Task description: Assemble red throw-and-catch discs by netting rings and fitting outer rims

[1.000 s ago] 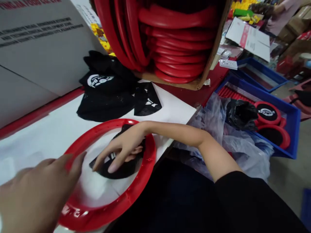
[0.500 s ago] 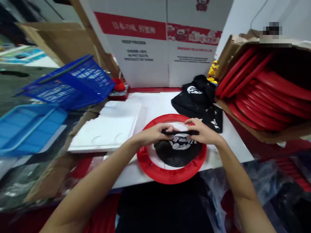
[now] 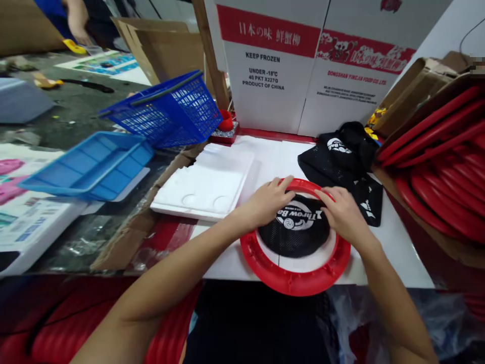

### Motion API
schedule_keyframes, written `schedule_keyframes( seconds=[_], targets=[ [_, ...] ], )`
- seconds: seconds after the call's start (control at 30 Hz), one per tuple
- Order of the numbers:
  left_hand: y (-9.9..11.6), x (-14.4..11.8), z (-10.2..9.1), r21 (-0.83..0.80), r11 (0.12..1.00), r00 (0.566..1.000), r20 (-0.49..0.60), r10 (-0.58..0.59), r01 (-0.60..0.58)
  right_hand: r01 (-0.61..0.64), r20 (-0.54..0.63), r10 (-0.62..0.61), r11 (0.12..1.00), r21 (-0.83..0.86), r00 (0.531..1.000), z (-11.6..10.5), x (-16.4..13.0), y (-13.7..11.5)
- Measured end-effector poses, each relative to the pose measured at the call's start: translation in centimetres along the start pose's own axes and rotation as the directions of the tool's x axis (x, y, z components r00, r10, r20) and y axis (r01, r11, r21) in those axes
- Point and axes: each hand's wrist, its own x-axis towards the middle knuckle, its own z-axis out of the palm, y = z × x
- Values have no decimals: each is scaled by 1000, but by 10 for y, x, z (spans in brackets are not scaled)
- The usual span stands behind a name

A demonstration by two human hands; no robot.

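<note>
A red plastic ring [image 3: 295,283] lies on the white table, its inner face showing small pegs. Inside it is a black mesh net [image 3: 293,242] with white "Throw Ball" print facing me upside down. My left hand [image 3: 267,202] is at the ring's far left, its fingers over the rim and its thumb by the net's upper edge. Across from it, my right hand [image 3: 343,210] bends over the far right rim, thumb and forefinger closed at the net's corner. More black printed nets [image 3: 337,156] lie in a heap behind my right hand.
White foam slabs [image 3: 204,182] lie left of the ring. Beyond them are a blue basket [image 3: 166,114] and a light-blue tray [image 3: 91,164]. A carton of red rings [image 3: 447,167] stands at right, a white printed box [image 3: 273,106] behind. Another person's hand [image 3: 78,23] shows far left.
The net's far edge, earlier held up between both hands, has lowered toward the ring's far rim. My hands have moved to that rim. The view has swung left.
</note>
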Motion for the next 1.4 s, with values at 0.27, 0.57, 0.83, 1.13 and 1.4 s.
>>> schedule_keyframes(
  seconds=[0.27, 0.57, 0.83, 1.13, 1.4],
  targets=[
    [6, 3, 20, -64, 946, 922, 211, 324, -317, -166, 278, 188, 981, -101, 942, -11, 0, 44],
    [39, 2, 25, 110, 994, 966, 256, -24, -4, -151, -3, 151, 983, -106, 988, -22, 29, 37],
    [37, 6, 14, -187, 973, 966, 242, -92, 139, -38, 135, 49, 995, -87, 990, -3, 19, 24],
    [32, -5, 28, 57, 985, 953, 267, 142, -163, -97, 173, 97, 995, -5, 980, -15, -2, 46],
    [63, -11, 40, 174, 985, 988, 154, -3, -24, -43, 122, 33, 996, 79, 992, -1, 10, 46]
  ],
)
